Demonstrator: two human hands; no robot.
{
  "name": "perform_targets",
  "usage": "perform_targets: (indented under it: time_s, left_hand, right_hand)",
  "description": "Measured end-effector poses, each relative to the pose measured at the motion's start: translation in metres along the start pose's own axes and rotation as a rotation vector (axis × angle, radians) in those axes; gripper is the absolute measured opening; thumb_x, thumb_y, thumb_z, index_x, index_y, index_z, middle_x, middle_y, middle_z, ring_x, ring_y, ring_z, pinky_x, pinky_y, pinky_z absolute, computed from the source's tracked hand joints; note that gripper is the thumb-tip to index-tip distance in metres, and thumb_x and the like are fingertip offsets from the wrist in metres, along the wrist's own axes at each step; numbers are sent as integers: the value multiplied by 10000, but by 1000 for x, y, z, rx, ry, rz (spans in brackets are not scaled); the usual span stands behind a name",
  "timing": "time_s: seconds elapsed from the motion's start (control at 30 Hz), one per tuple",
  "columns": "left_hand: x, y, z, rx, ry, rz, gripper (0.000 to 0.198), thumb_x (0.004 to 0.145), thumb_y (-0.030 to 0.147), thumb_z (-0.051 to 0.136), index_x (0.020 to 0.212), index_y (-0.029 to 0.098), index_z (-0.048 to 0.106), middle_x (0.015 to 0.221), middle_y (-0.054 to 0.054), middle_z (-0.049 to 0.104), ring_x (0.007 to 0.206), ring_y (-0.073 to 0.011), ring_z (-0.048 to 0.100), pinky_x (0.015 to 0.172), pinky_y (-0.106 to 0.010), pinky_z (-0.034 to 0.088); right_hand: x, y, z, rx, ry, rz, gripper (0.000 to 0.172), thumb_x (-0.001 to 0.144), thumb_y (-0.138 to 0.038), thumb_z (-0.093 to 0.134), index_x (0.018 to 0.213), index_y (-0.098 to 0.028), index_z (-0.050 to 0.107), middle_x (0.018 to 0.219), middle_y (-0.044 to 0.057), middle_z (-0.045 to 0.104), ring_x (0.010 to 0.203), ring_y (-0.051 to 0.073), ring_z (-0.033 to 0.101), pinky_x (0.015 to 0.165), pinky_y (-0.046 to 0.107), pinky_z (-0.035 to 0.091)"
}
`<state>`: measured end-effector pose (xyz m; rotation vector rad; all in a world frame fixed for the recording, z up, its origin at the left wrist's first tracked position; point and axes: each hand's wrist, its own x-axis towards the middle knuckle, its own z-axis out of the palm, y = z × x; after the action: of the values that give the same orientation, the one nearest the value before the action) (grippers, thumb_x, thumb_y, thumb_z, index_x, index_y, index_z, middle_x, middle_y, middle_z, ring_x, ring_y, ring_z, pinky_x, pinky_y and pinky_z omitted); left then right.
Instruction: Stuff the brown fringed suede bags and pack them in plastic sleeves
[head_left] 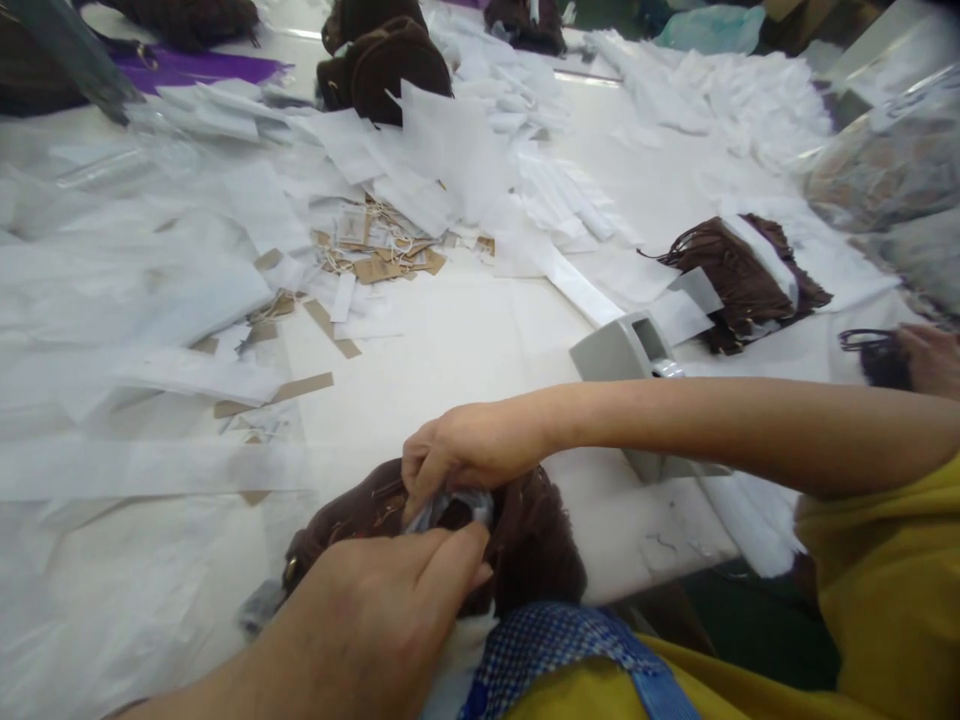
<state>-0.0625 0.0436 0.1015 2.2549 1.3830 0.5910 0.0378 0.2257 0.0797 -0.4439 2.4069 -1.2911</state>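
A dark brown fringed handbag [544, 545] lies at the table's near edge, against my body. Its mouth is open, and greyish crinkled plastic [480, 503] shows inside the rim. My left hand [390, 600] is closed at the near side of the mouth, thumb and fingers pinching the rim. From the far side, my right hand [476, 450] grips the opposite edge, fingertips bent down into the mouth. Those fingertips are partly hidden, so whether they also hold the plastic I cannot tell.
A grey tape dispenser [615, 355] stands beyond my right forearm. Another brown fringed bag [742, 280] lies to the right, near another person's hand [934, 355]. Cardboard tags with strings [382, 250] and white paper sheets [150, 280] spread over the left. A brown backpack [390, 70] sits behind.
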Motion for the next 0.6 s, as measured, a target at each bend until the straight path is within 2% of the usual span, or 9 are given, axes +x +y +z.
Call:
perform_targets:
  time_s: [0.13, 0.23, 0.33, 0.4, 0.47, 0.53, 0.6]
  left_hand:
    - [1, -1, -6, 24, 5, -12, 207, 997, 211, 345, 1066, 221, 540, 754, -14, 731, 585, -165, 699, 511, -234, 564]
    - [-2, -2, -9, 24, 5, -13, 194, 1003, 251, 374, 1104, 229, 537, 742, 1, 730, 591, -160, 706, 502, -214, 562]
    - [-4, 0, -10, 20, 32, -9, 197, 1011, 271, 379, 1114, 235, 543, 754, 3, 736, 586, -153, 706, 490, -200, 551]
    - [-3, 2, -10, 19, 47, -3, 205, 1013, 264, 369, 1086, 230, 558, 769, -4, 743, 589, -153, 706, 502, -206, 555]
    - [-1, 3, -11, 19, 51, -9, 229, 1017, 262, 353, 1037, 233, 579, 752, -2, 741, 575, -151, 699, 508, -214, 556]
    - [0, 2, -11, 9, 47, -36, 259, 1021, 274, 341, 997, 245, 597, 731, 5, 735, 547, -144, 684, 491, -214, 541]
    - [-1, -1, -12, -21, 38, -62, 254, 1019, 288, 355, 991, 256, 606, 735, 9, 735, 539, -138, 676, 469, -207, 520]
  right_hand:
    - [11, 7, 4, -30, -188, -13, 213, 761, 4, 661, 766, -186, 758, 918, 27, 727, 927, 178, 632, 828, 260, 474]
    - [13, 13, 9, 62, -273, 63, 200, 753, -45, 688, 803, -222, 765, 799, -35, 726, 829, 147, 631, 788, 247, 461]
    - [11, 14, 13, 120, -210, 161, 270, 686, -74, 769, 885, -256, 754, 777, -86, 720, 758, 108, 630, 710, 205, 444]
    - [11, 11, 13, 32, -148, 169, 325, 633, -48, 798, 880, -250, 735, 762, -87, 709, 709, 103, 624, 652, 200, 433]
    - [14, 8, 12, -111, -101, 94, 276, 697, -56, 763, 905, -231, 710, 815, -48, 710, 708, 120, 623, 623, 219, 437]
    - [20, 5, 10, -213, -54, 0, 183, 812, -91, 680, 943, -218, 685, 948, 7, 705, 818, 148, 633, 666, 244, 458]
    - [24, 3, 10, -243, -36, -30, 134, 862, -114, 637, 932, -221, 678, 1020, 21, 690, 924, 160, 624, 728, 252, 467]
